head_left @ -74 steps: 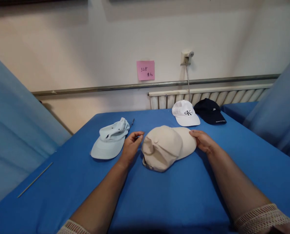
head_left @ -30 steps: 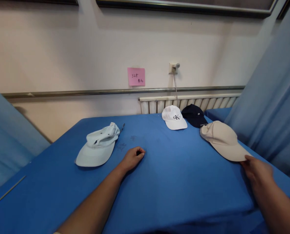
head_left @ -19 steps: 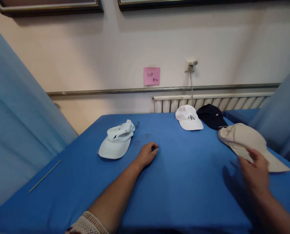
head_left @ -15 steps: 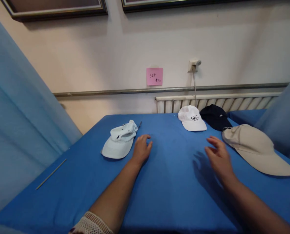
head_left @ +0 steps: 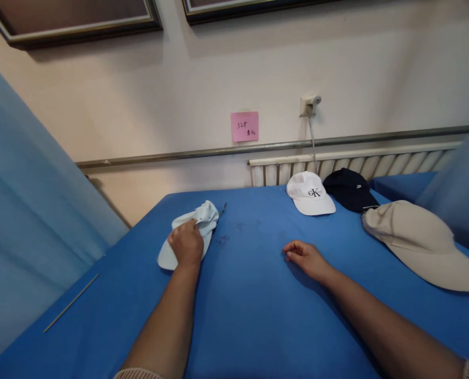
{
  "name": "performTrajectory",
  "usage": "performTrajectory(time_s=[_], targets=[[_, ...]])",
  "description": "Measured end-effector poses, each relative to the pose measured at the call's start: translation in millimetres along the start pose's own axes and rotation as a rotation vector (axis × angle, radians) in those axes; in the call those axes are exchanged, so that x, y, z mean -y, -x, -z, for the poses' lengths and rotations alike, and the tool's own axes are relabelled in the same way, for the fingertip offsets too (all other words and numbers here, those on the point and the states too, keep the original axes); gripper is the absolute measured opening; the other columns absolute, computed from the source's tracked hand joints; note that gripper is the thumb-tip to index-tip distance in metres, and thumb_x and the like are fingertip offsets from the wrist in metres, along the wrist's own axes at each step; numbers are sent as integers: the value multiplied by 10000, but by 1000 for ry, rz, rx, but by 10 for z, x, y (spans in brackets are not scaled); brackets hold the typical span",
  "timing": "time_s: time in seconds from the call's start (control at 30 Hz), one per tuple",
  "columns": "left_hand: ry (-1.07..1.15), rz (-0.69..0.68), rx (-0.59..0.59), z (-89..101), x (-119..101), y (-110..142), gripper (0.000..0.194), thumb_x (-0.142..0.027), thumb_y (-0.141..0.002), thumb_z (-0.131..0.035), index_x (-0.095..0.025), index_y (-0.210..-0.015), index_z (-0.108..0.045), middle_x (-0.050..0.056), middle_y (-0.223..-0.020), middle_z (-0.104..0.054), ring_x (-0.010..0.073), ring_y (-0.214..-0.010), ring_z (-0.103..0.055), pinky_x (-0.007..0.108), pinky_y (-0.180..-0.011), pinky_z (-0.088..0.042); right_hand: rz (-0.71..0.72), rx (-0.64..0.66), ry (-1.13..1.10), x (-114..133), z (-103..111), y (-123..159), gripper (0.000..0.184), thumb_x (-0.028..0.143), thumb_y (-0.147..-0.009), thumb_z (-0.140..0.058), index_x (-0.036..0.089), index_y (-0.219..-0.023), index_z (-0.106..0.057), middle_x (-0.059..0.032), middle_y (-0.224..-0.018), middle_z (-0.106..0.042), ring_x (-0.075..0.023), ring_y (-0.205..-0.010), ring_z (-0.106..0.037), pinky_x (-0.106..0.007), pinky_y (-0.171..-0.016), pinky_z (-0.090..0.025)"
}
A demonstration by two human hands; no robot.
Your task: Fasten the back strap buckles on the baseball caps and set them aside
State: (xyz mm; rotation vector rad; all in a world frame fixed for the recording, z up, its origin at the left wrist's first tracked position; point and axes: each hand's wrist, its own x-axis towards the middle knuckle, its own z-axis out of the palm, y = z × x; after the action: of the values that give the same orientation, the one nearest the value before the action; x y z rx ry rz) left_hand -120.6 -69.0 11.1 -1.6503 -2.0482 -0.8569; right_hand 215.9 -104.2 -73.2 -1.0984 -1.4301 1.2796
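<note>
A pale blue baseball cap point(head_left: 206, 215) lies on the left part of the blue-covered table, its brim toward me. My left hand point(head_left: 187, 243) is over its front, fingers closed on the crown fabric and partly hidden by the back of the hand. Over the middle of the table is my right hand point(head_left: 307, 259), loosely curled with thumb and fingers a little apart and nothing in it. Beyond it sits a white cap point(head_left: 307, 190) with a dark monogram, beside a black cap point(head_left: 348, 188). A large beige cap point(head_left: 416, 231) rests farther right.
A thin stick point(head_left: 71, 302) lies near the left edge of the blue table cover point(head_left: 242, 316). Blue curtains point(head_left: 32, 210) hang at both sides. Behind the table are a radiator point(head_left: 269, 172), a metal rail point(head_left: 190, 154), a plugged socket point(head_left: 308, 106) and a pink note point(head_left: 244, 126).
My left hand has moved left onto the pale blue cap and closed on it. My right hand has moved left, away from the beige cap, toward the table's middle.
</note>
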Motion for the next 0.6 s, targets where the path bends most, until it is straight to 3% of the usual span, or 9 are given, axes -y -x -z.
performTrajectory(time_s=[0.17,0.3,0.4,0.5,0.6], targets=[[198,-60,-236,109,-48,-36,289,-289,-924,-416,-157,-1038,-647,127,-961,-651,281,-990,-549,462,-931,-348,3,-93,37,-65,-37,-113,146,270,-697,-576,230,-815,-653,9,-698,-664,-166,-674,-607,-302,-681,-473],[410,-297,-331,203,-325,113,211,-276,-901,-469,-195,-990,-642,99,-1045,-652,251,-1067,-543,426,-994,-353,-9,-358,-13,-88,49,-224,185,308,-649,-646,214,-807,-659,-21,-780,-683,-191,-743,-619,-322,-718,-485],[507,-527,-251,198,-596,323,182,-229,-869,-511,-241,-964,-665,72,-1039,-673,247,-1105,-536,424,-1009,-358,-45,-524,-105,-39,197,-297,240,386,-699,-612,203,-853,-636,-53,-849,-687,-202,-789,-635,-314,-698,-497],[509,-707,-31,111,-798,475,248,-178,-864,-501,-284,-986,-689,51,-1067,-680,244,-1141,-519,419,-1010,-353,-77,-690,-180,-11,353,-353,293,437,-740,-560,193,-893,-618,-59,-861,-684,-195,-787,-643,-294,-676,-503],[437,-698,90,-7,-876,494,274,-182,-867,-500,-281,-1025,-701,71,-1137,-650,262,-1126,-521,429,-985,-368,-113,-808,-175,-55,475,-391,308,396,-697,-589,189,-923,-623,-47,-873,-685,-193,-787,-639,-289,-683,-502]])
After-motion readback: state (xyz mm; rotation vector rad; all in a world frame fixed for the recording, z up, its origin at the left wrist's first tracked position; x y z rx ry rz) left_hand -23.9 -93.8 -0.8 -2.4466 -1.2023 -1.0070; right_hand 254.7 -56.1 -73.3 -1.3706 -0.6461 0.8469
